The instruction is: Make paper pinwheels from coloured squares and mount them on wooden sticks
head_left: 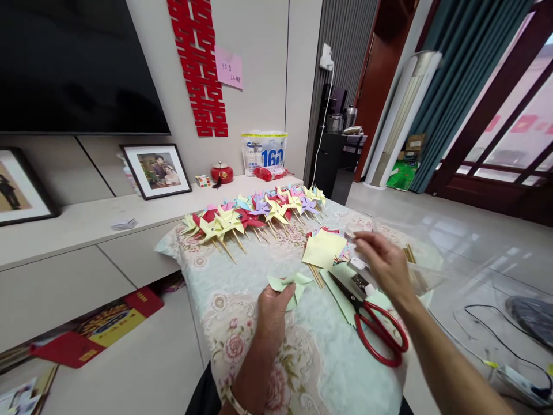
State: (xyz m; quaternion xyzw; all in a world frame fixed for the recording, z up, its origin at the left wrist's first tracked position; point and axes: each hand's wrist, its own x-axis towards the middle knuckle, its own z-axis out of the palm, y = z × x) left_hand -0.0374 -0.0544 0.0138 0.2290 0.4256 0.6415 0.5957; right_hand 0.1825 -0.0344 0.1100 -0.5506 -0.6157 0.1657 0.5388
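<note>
My left hand (272,311) pinches a light green paper pinwheel (294,291) whose points are folded in to the middle. My right hand (384,262) is raised over the right part of the table, its fingers drawn together; what they hold, if anything, is too small to make out. By those fingertips is a small round thing (349,232). Below lie scissors (380,334) with red handles, resting on green paper sheets (341,297). A small open box (362,282) is next to the blades. Yellow paper (325,248) lies on several wooden sticks (317,275).
Finished pinwheels (259,210) on sticks cover the far side of the flowered tablecloth (233,323). At the right edge stands a clear plastic container (432,271) with sticks. Behind, a low cabinet (164,216) carries a framed photo (156,171) and a white bag (264,153).
</note>
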